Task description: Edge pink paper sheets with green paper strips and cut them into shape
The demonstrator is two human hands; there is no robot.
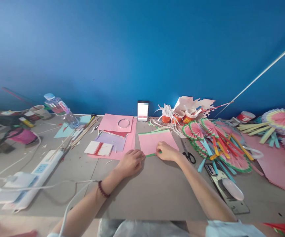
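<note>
A pink sheet of paper (154,141) lies flat on the grey table in front of me, with a green strip along its far edge and another along its near edge. My left hand (132,161) rests by the near left corner of the sheet, its fingers curled; what they pinch, if anything, is hidden. On the near edge, my right hand (165,151) has its fingers bent together over the green strip (151,154); whether it grips the strip is too small to tell. Black-handled scissors (189,156) lie just right of the sheet.
Pink and green paper fans (213,138) cover the table at the right, near a phone (221,184). At the left lie a white power strip (40,177) with cables, a tilted bottle (63,110) and sticks. Stacked pink paper (115,122) sits left of centre.
</note>
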